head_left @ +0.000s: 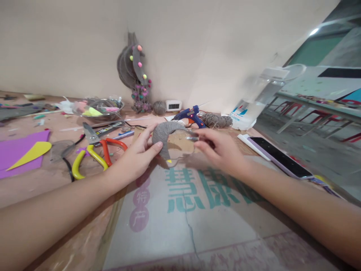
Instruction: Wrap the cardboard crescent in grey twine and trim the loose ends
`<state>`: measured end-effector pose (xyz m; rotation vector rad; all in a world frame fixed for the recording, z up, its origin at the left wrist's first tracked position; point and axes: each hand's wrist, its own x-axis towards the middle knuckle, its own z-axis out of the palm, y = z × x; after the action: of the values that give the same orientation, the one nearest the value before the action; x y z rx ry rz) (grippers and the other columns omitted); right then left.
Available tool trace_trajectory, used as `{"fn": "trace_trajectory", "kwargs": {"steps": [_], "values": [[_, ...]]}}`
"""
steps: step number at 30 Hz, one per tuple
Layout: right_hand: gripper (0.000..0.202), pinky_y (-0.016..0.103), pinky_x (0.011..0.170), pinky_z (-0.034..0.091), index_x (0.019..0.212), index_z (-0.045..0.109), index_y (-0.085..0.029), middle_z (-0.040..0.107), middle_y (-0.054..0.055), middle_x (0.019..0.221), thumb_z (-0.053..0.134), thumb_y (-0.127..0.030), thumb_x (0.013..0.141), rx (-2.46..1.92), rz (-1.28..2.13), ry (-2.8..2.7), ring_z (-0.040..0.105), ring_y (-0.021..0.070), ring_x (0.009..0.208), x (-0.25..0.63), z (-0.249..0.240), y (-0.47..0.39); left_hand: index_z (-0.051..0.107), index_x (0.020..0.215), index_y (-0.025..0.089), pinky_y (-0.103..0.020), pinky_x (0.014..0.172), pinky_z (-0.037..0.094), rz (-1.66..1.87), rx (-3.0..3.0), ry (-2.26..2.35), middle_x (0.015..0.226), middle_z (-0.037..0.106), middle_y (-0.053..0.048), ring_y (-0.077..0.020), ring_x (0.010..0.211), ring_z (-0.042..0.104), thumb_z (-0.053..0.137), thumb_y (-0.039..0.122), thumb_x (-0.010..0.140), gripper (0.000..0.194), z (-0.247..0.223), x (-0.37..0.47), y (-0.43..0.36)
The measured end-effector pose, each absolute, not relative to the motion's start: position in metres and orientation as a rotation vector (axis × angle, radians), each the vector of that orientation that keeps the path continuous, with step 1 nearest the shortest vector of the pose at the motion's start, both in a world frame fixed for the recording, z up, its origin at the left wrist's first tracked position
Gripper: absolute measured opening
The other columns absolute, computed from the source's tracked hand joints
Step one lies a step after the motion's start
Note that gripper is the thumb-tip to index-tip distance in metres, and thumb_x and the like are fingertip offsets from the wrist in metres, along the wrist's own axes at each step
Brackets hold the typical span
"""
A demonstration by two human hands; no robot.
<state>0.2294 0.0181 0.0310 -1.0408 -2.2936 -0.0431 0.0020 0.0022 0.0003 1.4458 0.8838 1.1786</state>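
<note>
My left hand (143, 148) grips a crescent (161, 137) wound with grey yarn, thumb on its near face and fingers behind. The crescent is tilted up above a printed cardboard sheet (152, 241). At its right tip, my right hand (216, 146) is closed in a pinch. A small shiny piece (192, 138) shows by those fingertips, too blurred to name. Under the crescent, a thin strand of yarn (178, 162) trails over the cardboard, near a tiny yellow scrap (169, 161).
Scissors (94, 146) with red and yellow handles lie left, beside purple sheets (25, 150). Behind are a blue glue gun (190, 114), grey yarn (217, 120), a small clock (173, 105) and a bowl (98, 114) of scraps. A water bottle (254, 98) and a phone (279, 156) stand and lie right.
</note>
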Motion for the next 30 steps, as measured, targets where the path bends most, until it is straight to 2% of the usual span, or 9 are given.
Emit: {"fn": "trace_trajectory", "kwargs": {"steps": [3, 10, 20, 30], "values": [[0.03, 0.026, 0.06, 0.04, 0.104, 0.061, -0.017, 0.069, 0.006, 0.086, 0.045, -0.039, 0.092, -0.956, -0.213, -2.525, 0.062, 0.0173, 0.072, 0.221, 0.027, 0.009, 0.027, 0.142, 0.019, -0.042, 0.094, 0.046, 1.167, 1.456, 0.908, 0.122, 0.06, -0.011, -0.0233, 0.109, 0.058, 0.053, 0.025, 0.085, 0.062, 0.003, 0.003, 0.001], [0.037, 0.027, 0.059, 0.04, 0.103, 0.061, -0.015, 0.07, 0.006, 0.087, 0.04, -0.044, 0.093, -0.909, -0.308, -2.628, 0.064, 0.0183, 0.072, 0.21, 0.017, 0.001, 0.028, 0.141, 0.018, -0.04, 0.094, 0.045, 1.17, 1.516, 0.888, 0.124, 0.059, -0.011, -0.0224, 0.11, 0.058, 0.052, 0.026, 0.085, 0.061, 0.003, 0.003, 0.001], [0.035, 0.027, 0.057, 0.035, 0.106, 0.059, -0.019, 0.07, 0.002, 0.085, 0.038, -0.045, 0.094, -0.885, -0.391, -2.669, 0.063, 0.0158, 0.072, 0.21, 0.011, 0.004, 0.027, 0.141, 0.018, -0.039, 0.092, 0.046, 1.156, 1.52, 0.891, 0.123, 0.06, -0.012, -0.0224, 0.109, 0.058, 0.051, 0.025, 0.086, 0.06, 0.001, 0.002, 0.001], [0.033, 0.026, 0.057, 0.035, 0.102, 0.06, -0.019, 0.069, 0.002, 0.079, 0.039, -0.043, 0.094, -0.85, -0.41, -2.669, 0.062, 0.0136, 0.069, 0.212, 0.011, 0.005, 0.029, 0.14, 0.017, -0.039, 0.093, 0.045, 1.15, 1.537, 0.883, 0.123, 0.06, -0.012, -0.0226, 0.112, 0.057, 0.052, 0.026, 0.086, 0.06, 0.002, 0.002, 0.0]]}}
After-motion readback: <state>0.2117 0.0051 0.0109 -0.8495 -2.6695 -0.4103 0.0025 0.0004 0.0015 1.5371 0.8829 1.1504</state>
